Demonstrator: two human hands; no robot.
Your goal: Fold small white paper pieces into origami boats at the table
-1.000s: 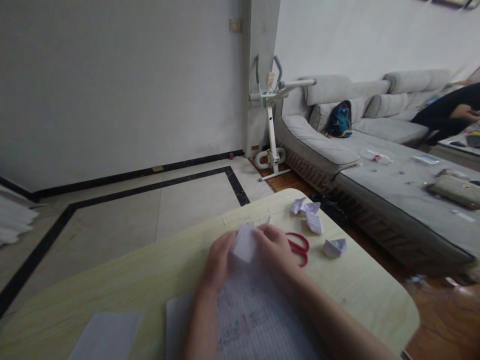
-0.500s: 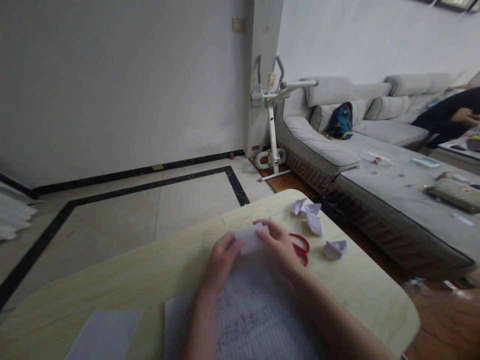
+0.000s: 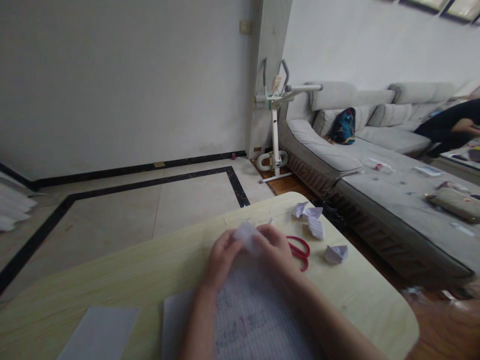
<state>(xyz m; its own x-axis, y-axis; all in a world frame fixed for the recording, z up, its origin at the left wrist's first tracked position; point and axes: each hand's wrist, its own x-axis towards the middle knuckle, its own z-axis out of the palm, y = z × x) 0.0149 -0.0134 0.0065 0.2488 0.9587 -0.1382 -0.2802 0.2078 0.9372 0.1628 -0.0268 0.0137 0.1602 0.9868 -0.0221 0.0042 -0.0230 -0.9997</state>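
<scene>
Between my two hands is a small white piece of paper [image 3: 247, 237], slightly blurred, held above a lined sheet with writing [image 3: 255, 315]. My left hand [image 3: 222, 255] pinches its left side, thumb on the near face. On the other side my right hand [image 3: 276, 250] grips the paper's right edge with bent fingers. Red-handled scissors [image 3: 303, 254] lie just right of my right hand, their blades hidden behind it. Several folded paper pieces [image 3: 315, 227] sit toward the table's far right corner, and one more folded paper piece [image 3: 336, 254] rests nearer.
A blank white sheet [image 3: 101, 332] lies at the left on the pale wooden table [image 3: 168, 270]. Beyond the table's right edge stands a grey sofa [image 3: 397, 210] with a blue backpack [image 3: 344, 126]. White exercise equipment [image 3: 275, 130] stands by the wall. A person [image 3: 450, 122] sits far right.
The small paper has turned in my hands and now shows a corner upward instead of a flat edge. My right fingers have curled in lower. The view has tilted slightly.
</scene>
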